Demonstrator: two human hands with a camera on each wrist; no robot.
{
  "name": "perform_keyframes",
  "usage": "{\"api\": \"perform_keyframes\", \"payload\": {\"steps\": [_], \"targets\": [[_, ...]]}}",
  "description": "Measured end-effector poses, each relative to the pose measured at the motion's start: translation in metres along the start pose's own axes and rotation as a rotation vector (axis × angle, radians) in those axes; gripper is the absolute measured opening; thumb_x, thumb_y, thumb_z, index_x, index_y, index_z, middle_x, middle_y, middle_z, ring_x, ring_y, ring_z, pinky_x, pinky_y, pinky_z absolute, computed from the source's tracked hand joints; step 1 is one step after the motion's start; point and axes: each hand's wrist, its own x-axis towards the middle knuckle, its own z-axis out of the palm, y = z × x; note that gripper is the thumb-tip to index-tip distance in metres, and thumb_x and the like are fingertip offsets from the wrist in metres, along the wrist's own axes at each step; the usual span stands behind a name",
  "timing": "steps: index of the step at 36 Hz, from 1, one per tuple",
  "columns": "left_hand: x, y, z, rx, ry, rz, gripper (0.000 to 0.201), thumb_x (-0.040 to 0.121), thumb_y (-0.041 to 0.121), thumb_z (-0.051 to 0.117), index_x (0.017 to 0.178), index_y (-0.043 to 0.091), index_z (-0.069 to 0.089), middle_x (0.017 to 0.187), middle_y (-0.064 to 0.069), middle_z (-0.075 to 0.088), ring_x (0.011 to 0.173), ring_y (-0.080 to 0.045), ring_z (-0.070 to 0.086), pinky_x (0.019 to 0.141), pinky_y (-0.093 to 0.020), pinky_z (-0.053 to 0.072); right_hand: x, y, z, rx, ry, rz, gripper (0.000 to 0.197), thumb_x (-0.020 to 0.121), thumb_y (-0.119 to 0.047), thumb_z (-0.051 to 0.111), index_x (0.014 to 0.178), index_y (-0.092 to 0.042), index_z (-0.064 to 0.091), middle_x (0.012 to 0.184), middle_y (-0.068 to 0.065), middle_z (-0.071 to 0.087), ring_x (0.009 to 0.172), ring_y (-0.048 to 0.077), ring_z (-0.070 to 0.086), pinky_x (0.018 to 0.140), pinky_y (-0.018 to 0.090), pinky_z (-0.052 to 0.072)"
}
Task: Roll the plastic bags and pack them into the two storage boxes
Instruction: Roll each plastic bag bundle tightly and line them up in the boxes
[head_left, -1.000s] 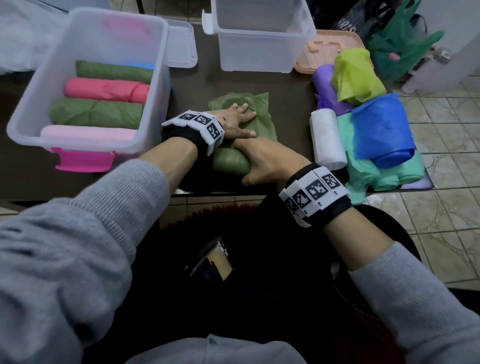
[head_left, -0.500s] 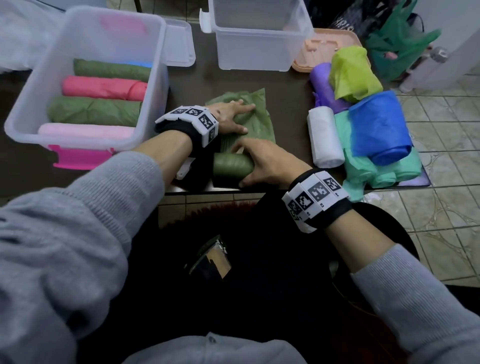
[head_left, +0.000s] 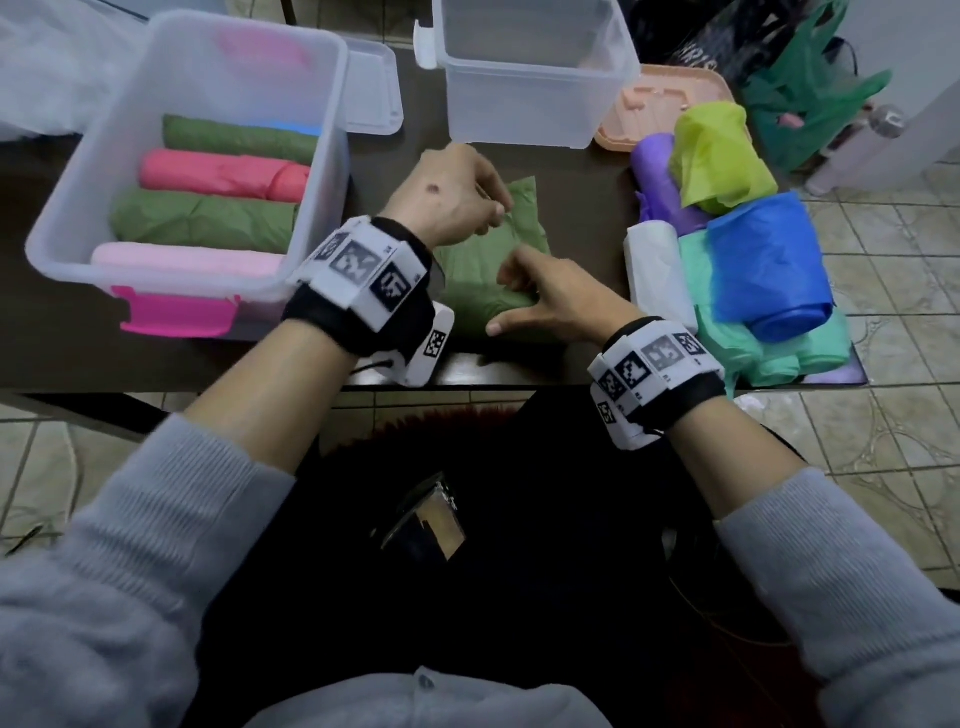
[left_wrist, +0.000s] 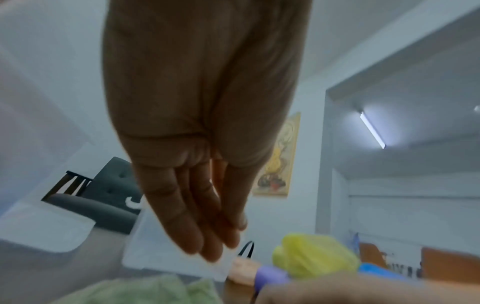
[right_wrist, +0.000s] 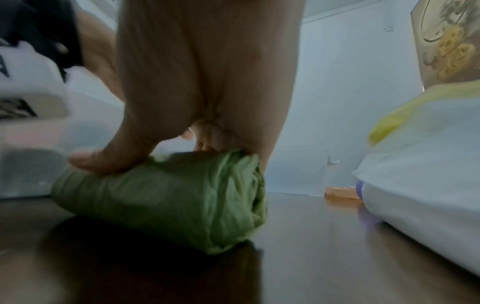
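A green plastic bag (head_left: 467, 306) lies near the table's front edge, partly rolled, its flat tail pointing to the far side. My right hand (head_left: 545, 296) holds the rolled part (right_wrist: 168, 195), thumb on its near side and curled fingers on top. My left hand (head_left: 457, 192) hovers above the flat tail with relaxed, straight fingers (left_wrist: 197, 232) and holds nothing. The left storage box (head_left: 332, 171) has several rolled bags in green, pink and red. The second storage box (head_left: 535, 104) at the back holds nothing.
A pile of bags sits at the right: white roll (head_left: 657, 275), blue (head_left: 769, 270), teal (head_left: 779, 353), yellow-green (head_left: 722, 150), purple (head_left: 654, 171). A clear lid (head_left: 374, 88) and a peach lid (head_left: 665, 98) lie at the back. The table edge (head_left: 467, 379) is just below my hands.
My left hand has lifted off the flat part of the green bag and risen above it. My right hand stays on the roll.
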Motion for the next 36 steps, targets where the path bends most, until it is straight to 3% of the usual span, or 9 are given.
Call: {"api": "perform_keyframes", "payload": {"steps": [4,8,12,17,22,25,29,32,36], "targets": [[-0.021,-0.004,-0.002,0.129,-0.124,-0.005,0.016,0.087,0.011,0.063,0.095,0.021,0.072,0.091,-0.001,0.072,0.088,-0.013,0.067,0.089,-0.033,0.053,0.006,0.003,-0.001,-0.015,-0.005,0.002,0.04,0.077,-0.039,0.074,0.103,-0.012,0.061,0.095,-0.002,0.061,0.09,0.013,0.054,0.071,0.022,0.038],[-0.037,-0.015,0.005,0.228,-0.166,0.029,0.035,0.089,0.0,0.052,0.118,0.015,0.066,0.12,-0.004,0.066,0.114,-0.016,0.059,0.101,-0.026,0.043,0.011,0.005,0.0,-0.045,-0.01,0.002,0.041,0.087,-0.04,0.063,0.112,-0.007,0.063,0.106,0.012,0.065,0.099,0.023,0.058,0.083,0.031,0.04],[-0.046,-0.029,0.01,0.231,-0.143,0.037,0.047,0.083,-0.001,0.049,0.125,0.018,0.062,0.125,-0.006,0.063,0.118,-0.018,0.057,0.103,-0.023,0.04,0.01,0.007,0.01,-0.091,0.109,0.005,0.048,0.09,-0.043,0.056,0.122,-0.008,0.053,0.117,0.015,0.057,0.112,0.03,0.047,0.096,0.039,0.037],[-0.047,-0.039,0.019,0.274,-0.152,0.053,0.064,0.071,0.026,0.079,0.13,0.018,0.056,0.125,-0.01,0.061,0.118,-0.025,0.055,0.1,-0.029,0.043,0.007,0.003,0.016,-0.317,0.32,-0.005,0.056,0.084,-0.057,0.049,0.107,-0.007,0.055,0.109,0.013,0.052,0.104,0.032,0.045,0.083,0.038,0.034],[-0.039,-0.044,0.026,0.305,-0.119,0.035,0.067,0.068,0.017,0.082,0.13,0.019,0.055,0.125,-0.013,0.06,0.118,-0.029,0.054,0.098,-0.038,0.045,-0.001,-0.007,0.021,-0.492,0.416,0.001,0.06,0.085,-0.057,0.026,0.104,-0.01,0.057,0.104,0.013,0.055,0.099,0.033,0.049,0.078,0.042,0.038],[-0.03,-0.044,0.023,0.305,-0.146,0.02,0.066,0.072,0.02,0.079,0.133,0.018,0.053,0.129,-0.013,0.057,0.121,-0.027,0.052,0.1,-0.033,0.043,-0.008,-0.009,0.027,-0.476,0.337,-0.055,0.052,0.09,-0.046,0.034,0.117,-0.005,0.054,0.114,0.016,0.053,0.106,0.034,0.048,0.088,0.044,0.039],[-0.02,-0.039,0.019,0.346,-0.202,0.021,0.052,0.081,0.019,0.072,0.13,0.017,0.056,0.125,-0.012,0.06,0.118,-0.027,0.053,0.094,-0.029,0.042,-0.013,-0.005,0.028,-0.497,0.162,-0.052,0.073,0.073,-0.022,0.057,0.141,-0.005,0.033,0.137,0.014,0.04,0.13,0.032,0.035,0.114,0.044,0.018],[-0.017,-0.034,0.016,0.375,-0.268,0.006,0.042,0.081,0.02,0.066,0.123,0.015,0.061,0.118,-0.013,0.063,0.108,-0.028,0.058,0.093,-0.035,0.049,-0.007,-0.007,0.022,-0.487,0.13,-0.017,0.079,0.07,-0.019,0.061,0.142,-0.009,0.03,0.14,0.011,0.039,0.131,0.03,0.034,0.114,0.042,0.018],[-0.018,-0.032,0.016,0.373,-0.317,-0.024,0.048,0.073,0.023,0.069,0.12,0.014,0.061,0.104,-0.011,0.067,0.091,-0.025,0.062,0.083,-0.037,0.054,0.003,-0.016,0.017,-0.532,0.073,0.044,0.066,0.074,-0.02,0.06,0.134,-0.01,0.036,0.132,0.01,0.043,0.123,0.029,0.039,0.102,0.04,0.029]]}}
